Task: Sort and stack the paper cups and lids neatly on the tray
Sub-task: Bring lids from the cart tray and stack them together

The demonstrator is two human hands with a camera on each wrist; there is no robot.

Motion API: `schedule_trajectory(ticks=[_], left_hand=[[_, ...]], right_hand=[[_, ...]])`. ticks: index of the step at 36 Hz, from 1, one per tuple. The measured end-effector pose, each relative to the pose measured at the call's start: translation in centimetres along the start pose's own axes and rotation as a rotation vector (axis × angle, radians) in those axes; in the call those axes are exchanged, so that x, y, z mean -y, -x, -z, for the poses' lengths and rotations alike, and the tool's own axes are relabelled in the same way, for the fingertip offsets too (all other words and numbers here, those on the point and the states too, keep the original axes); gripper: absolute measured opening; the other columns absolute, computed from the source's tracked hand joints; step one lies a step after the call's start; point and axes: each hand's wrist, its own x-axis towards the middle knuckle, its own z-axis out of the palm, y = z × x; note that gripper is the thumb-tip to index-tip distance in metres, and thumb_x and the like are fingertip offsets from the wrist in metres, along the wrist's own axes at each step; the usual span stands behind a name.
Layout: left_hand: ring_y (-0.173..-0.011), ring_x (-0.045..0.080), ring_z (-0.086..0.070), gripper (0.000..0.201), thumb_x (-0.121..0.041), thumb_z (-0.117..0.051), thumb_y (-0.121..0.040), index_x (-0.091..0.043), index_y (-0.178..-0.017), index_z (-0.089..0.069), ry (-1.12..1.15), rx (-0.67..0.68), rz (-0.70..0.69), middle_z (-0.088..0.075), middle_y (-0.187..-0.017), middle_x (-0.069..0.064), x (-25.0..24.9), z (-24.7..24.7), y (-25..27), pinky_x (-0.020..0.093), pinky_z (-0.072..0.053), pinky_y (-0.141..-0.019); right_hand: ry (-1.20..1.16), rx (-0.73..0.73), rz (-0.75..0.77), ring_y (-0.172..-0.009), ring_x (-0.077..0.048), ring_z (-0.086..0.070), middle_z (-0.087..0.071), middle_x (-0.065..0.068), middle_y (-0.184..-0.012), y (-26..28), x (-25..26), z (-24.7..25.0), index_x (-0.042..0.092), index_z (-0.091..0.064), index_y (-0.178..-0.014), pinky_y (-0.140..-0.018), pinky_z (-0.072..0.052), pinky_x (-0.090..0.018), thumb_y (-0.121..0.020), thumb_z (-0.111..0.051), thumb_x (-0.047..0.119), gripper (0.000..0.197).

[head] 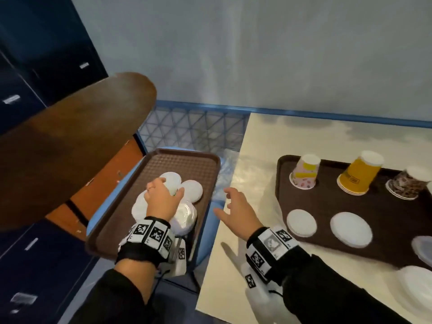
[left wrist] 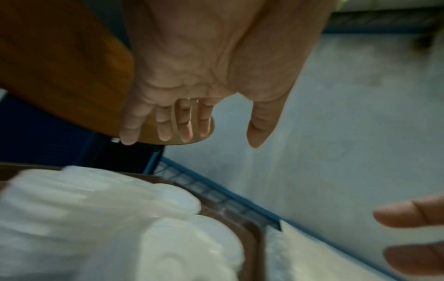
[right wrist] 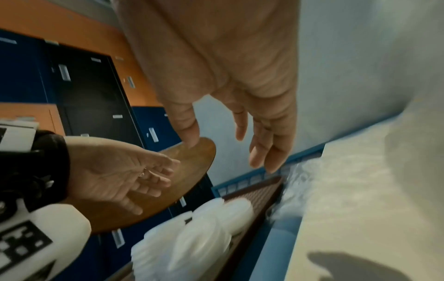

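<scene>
A pile of white lids [head: 192, 191] [left wrist: 96, 209] [right wrist: 204, 228] lies on a brown tray [head: 163, 162] to the left of the table. My left hand [head: 163, 190] [left wrist: 209, 140] hovers just over the pile, fingers relaxed, holding nothing. My right hand [head: 224, 202] [right wrist: 225, 152] hangs open above the gap between this tray and the table. On the table, a darker tray [head: 327, 202] bears upside-down cups: pink [head: 305, 171], yellow [head: 360, 175] and patterned [head: 406, 185]. White lids [head: 301, 222] [head: 351, 229] lie in front of them.
A rounded brown wooden board [head: 70, 136] juts in from the left above the lid tray. Blue and orange lockers [head: 28, 94] stand behind it. A blue wire-mesh frame [head: 194, 127] runs along the wall. More lids [head: 418, 291] lie at the cream table's [head: 257, 141] right edge.
</scene>
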Motion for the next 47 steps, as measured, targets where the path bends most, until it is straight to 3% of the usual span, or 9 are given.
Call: schedule_trajectory(ticks=[7,12,17,23,27,31,35,43,47], left_hand=[[-0.136,0.04,-0.028,0.077,-0.037,-0.062,-0.086,0.0,-0.144,-0.024,-0.017,0.088,0.187,-0.029,-0.147,0.025,6.9,1.9,-5.2,0.045,-0.026,-0.111],[-0.137,0.041,-0.029,0.077,-0.047,-0.053,-0.089,-0.007,-0.147,-0.021,0.012,0.206,0.265,-0.025,-0.151,0.023,9.3,1.7,-7.1,0.048,-0.028,-0.112],[-0.128,0.038,-0.043,0.072,-0.049,-0.057,-0.086,-0.005,-0.138,-0.034,0.02,0.334,0.302,-0.042,-0.141,0.022,11.1,1.6,-8.2,0.045,-0.038,-0.105],[-0.115,0.035,-0.054,0.066,-0.042,-0.067,-0.081,-0.004,-0.129,-0.042,0.054,0.41,0.274,-0.055,-0.127,0.015,12.6,2.3,-8.8,0.047,-0.048,-0.095],[-0.104,0.026,-0.054,0.054,-0.03,-0.069,-0.082,-0.005,-0.124,-0.048,0.124,0.466,0.25,-0.057,-0.121,0.009,13.3,3.2,-8.7,0.036,-0.048,-0.078],[-0.102,0.025,-0.057,0.041,-0.013,-0.069,-0.082,-0.001,-0.118,-0.055,0.205,0.555,0.216,-0.062,-0.114,0.011,13.9,3.5,-8.2,0.034,-0.049,-0.078],[-0.107,0.028,-0.059,0.048,-0.014,-0.075,-0.076,-0.006,-0.118,-0.055,0.205,0.561,0.238,-0.063,-0.117,0.012,14.4,3.6,-8.2,0.036,-0.052,-0.081],[-0.061,0.012,-0.054,0.036,-0.023,-0.075,-0.077,-0.004,-0.105,-0.062,0.21,0.595,0.283,-0.062,-0.078,0.004,14.7,3.6,-7.6,0.019,-0.04,-0.048],[-0.089,0.024,-0.06,0.047,-0.022,-0.076,-0.075,0.001,-0.113,-0.06,0.225,0.587,0.281,-0.066,-0.104,0.015,14.7,3.6,-7.7,0.026,-0.048,-0.062]], right_hand=[[0.106,0.117,-0.129,-0.127,-0.031,-0.043,-0.041,-0.014,-0.139,-4.2,0.9,-7.2,0.007,-0.03,-0.138,-0.103,-0.039,-0.039,-0.086,-0.058,0.038,0.067],[0.127,0.139,-0.165,-0.122,-0.031,-0.046,-0.045,-0.017,-0.134,-5.5,1.5,-10.1,0.005,-0.033,-0.133,-0.099,-0.039,-0.038,-0.085,-0.06,0.038,0.064],[0.183,0.131,-0.209,-0.125,-0.033,-0.045,-0.045,-0.016,-0.136,-5.8,2.0,-11.8,0.009,-0.03,-0.138,-0.102,-0.037,-0.036,-0.083,-0.06,0.04,0.07],[0.27,0.166,-0.261,-0.128,-0.034,-0.04,-0.04,-0.018,-0.138,-5.7,2.1,-12.8,0.009,-0.024,-0.141,-0.103,-0.036,-0.038,-0.082,-0.062,0.036,0.075],[0.357,0.184,-0.26,-0.13,-0.033,-0.035,-0.035,-0.018,-0.141,-5.6,2.1,-13.2,0.01,-0.02,-0.142,-0.105,-0.033,-0.038,-0.082,-0.064,0.034,0.078],[0.424,0.196,-0.268,-0.129,-0.033,-0.034,-0.034,-0.018,-0.14,-5.5,2.2,-13.5,0.012,-0.021,-0.142,-0.105,-0.034,-0.039,-0.081,-0.064,0.038,0.079],[0.405,0.214,-0.3,-0.129,-0.034,-0.035,-0.032,-0.019,-0.139,-5.5,2.4,-13.6,0.012,-0.022,-0.141,-0.106,-0.035,-0.039,-0.078,-0.068,0.038,0.082],[0.305,0.216,-0.288,-0.125,-0.028,-0.044,-0.031,-0.015,-0.137,-5.0,2.2,-13.2,0.007,-0.026,-0.136,-0.103,-0.038,-0.034,-0.077,-0.071,0.034,0.079],[0.222,0.193,-0.26,-0.121,-0.028,-0.049,-0.044,-0.014,-0.132,-4.7,1.9,-13.0,0.005,-0.03,-0.128,-0.095,-0.041,-0.034,-0.075,-0.073,0.032,0.074]])
